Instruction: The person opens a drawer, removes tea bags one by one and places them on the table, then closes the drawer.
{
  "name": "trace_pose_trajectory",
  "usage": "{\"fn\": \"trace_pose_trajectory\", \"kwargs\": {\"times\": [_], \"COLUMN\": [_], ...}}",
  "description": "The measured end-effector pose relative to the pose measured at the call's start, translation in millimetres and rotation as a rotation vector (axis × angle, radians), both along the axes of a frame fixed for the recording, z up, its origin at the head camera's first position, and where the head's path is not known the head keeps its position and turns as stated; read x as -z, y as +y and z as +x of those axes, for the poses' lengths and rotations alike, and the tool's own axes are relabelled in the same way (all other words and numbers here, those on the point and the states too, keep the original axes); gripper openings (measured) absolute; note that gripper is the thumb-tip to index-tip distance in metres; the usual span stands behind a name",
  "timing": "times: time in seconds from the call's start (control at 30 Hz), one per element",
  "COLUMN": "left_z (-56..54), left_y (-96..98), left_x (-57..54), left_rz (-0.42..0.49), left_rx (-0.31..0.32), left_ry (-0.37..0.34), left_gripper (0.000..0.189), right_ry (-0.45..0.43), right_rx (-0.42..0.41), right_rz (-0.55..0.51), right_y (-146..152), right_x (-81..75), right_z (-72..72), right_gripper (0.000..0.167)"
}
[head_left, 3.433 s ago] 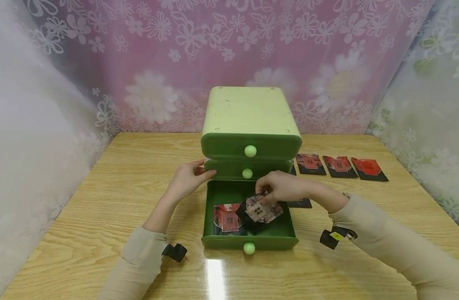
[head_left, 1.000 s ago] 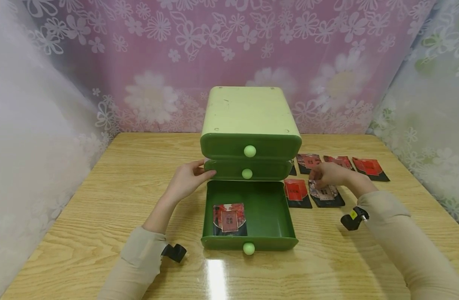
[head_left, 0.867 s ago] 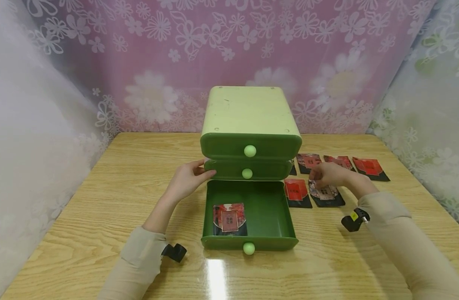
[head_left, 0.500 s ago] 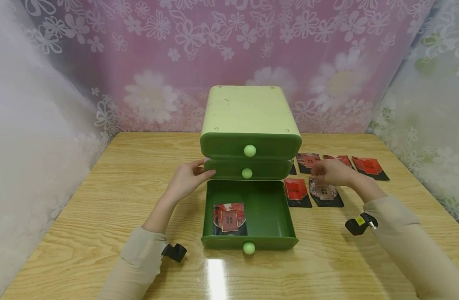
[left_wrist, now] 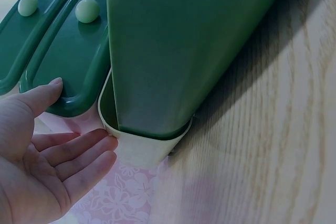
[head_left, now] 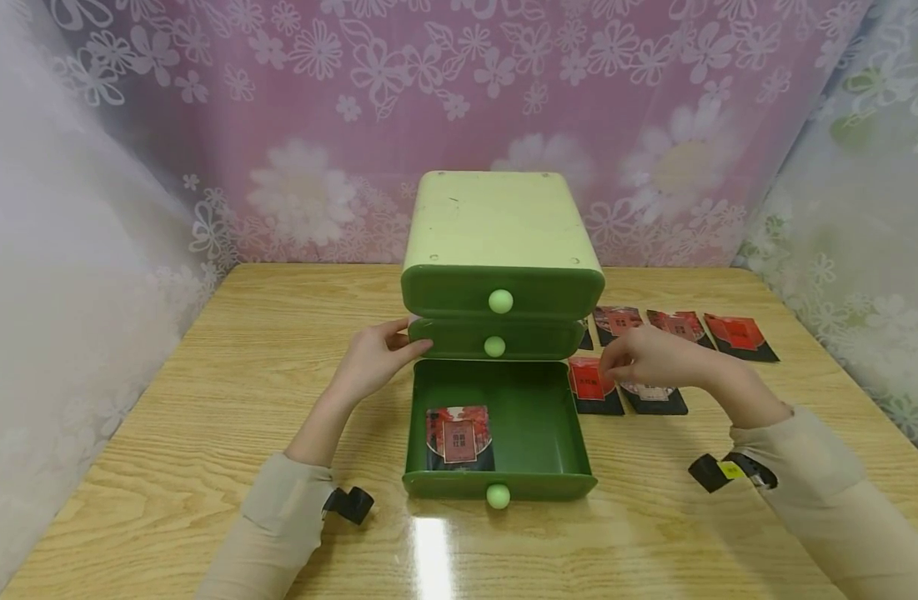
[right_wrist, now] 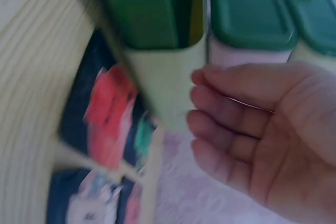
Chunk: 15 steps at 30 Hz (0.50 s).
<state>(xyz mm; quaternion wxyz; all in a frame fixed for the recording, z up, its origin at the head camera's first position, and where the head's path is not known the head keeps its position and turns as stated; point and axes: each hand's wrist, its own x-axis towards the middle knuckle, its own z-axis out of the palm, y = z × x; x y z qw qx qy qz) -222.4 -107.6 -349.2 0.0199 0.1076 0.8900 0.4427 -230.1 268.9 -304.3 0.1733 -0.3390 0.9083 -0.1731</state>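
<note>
Three stacked drawers with green fronts and pale round knobs make up the small cabinet (head_left: 499,217). Its bottom drawer (head_left: 541,429) stands pulled out, with one red-and-black tea packet (head_left: 460,440) lying on the left inside. My left hand (head_left: 368,362) rests its thumb on the left end of the middle drawer front (left_wrist: 68,72), fingers extended along the cabinet's side. Holding nothing, my right hand (head_left: 664,362) hovers right of the cabinet with fingers loosely bent. Beneath it lie a red-labelled packet (head_left: 592,392) and a pale-labelled packet (head_left: 656,402), partly hidden by the hand.
Behind the right hand, a back row of packets includes a dark red one (head_left: 618,322), another (head_left: 679,327) and a bright red one (head_left: 739,337). One more is mostly hidden by the cabinet. The wooden table (head_left: 278,333) ends at a floral curtain (head_left: 353,125).
My right hand took the pale-labelled packet out of the bottom drawer, laid it on the table beside the red-labelled one and let go. It has since moved left. My left hand stayed put.
</note>
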Motion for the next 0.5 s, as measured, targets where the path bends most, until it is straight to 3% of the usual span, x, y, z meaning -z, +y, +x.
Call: {"fn": "trace_pose_trajectory", "kwargs": {"times": [0.23,0.5], "left_z": [0.6,0.3], "left_y": [-0.7,0.5], "left_x": [0.1,-0.7], "left_rz": [-0.008,-0.008], "left_rx": [-0.002,-0.005], "left_ry": [0.005,-0.008], "left_gripper": [0.067,0.067], "right_ry": [-0.096,-0.137], "right_rx": [-0.202,-0.251], "right_rz": [-0.014,0.08], "right_y": [-28.7,-72.7], "right_x": [-8.2,-16.5], "right_z": [11.9,23.6], "right_gripper": [0.016,0.011]}}
